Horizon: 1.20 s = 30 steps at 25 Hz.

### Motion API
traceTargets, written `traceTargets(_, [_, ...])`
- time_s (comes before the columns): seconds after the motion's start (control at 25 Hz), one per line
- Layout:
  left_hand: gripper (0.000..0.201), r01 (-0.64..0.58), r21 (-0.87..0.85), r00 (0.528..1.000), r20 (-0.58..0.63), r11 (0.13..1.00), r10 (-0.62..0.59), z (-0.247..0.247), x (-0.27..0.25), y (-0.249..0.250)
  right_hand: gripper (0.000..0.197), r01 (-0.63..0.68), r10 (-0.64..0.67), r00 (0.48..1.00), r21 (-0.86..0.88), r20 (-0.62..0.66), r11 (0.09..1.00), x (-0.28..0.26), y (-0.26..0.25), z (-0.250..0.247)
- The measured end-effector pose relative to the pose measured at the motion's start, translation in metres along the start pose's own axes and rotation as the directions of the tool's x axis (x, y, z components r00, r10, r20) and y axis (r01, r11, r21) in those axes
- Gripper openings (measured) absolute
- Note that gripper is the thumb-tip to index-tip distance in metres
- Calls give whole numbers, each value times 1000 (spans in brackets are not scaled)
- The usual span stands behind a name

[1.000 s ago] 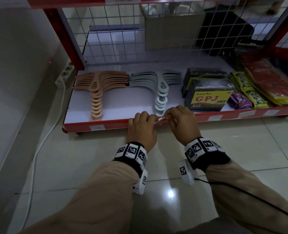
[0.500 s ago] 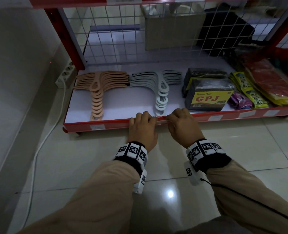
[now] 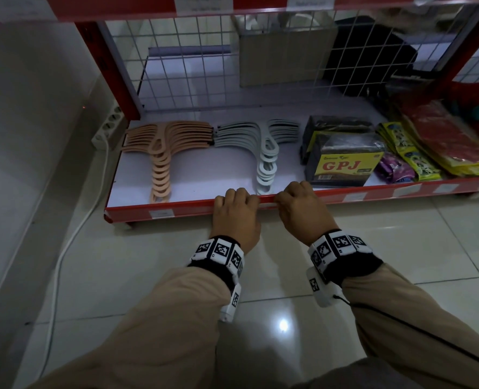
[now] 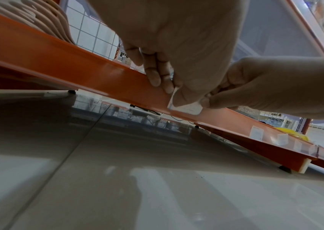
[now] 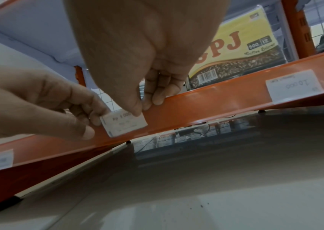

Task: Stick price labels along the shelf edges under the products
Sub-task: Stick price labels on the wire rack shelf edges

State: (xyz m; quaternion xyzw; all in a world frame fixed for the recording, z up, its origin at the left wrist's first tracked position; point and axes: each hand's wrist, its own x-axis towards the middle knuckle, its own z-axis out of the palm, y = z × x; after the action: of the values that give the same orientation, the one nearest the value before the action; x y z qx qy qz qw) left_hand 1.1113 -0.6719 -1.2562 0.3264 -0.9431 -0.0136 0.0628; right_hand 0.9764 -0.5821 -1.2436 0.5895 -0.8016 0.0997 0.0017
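Both hands, left hand and right hand, pinch a price label against the red shelf edge, needing a firm press next.

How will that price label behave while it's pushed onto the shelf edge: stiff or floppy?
Probably floppy: the price label looks paper-thin, and its left end lifts off the shelf edge. Likely very light, since fingertip pinches from the left hand and right hand carry it. It may crease if pressed unevenly.
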Motion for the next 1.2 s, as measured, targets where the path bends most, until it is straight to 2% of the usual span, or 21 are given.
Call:
traceTargets(0.48, [35, -23, 19, 1000, -13, 1000, 24, 1, -4, 0, 19, -5, 5, 1000, -17, -19, 1000, -3, 0, 2])
traceTargets(0.76, [34, -26, -77, 999, -43, 997, 23, 0, -7, -1, 19, -5, 8, 995, 33, -95, 999, -7, 3, 6])
traceTargets(1.04, [44, -33, -168, 999, 10, 985, 35, -2, -8, -3, 22, -34, 63, 971, 128, -231, 991, -13, 11, 16])
traceTargets(1.2, [48, -54, -123, 998, 27, 991, 58, -5, -11, -7, 28, -39, 82, 950, 145, -303, 989, -17, 13, 21])
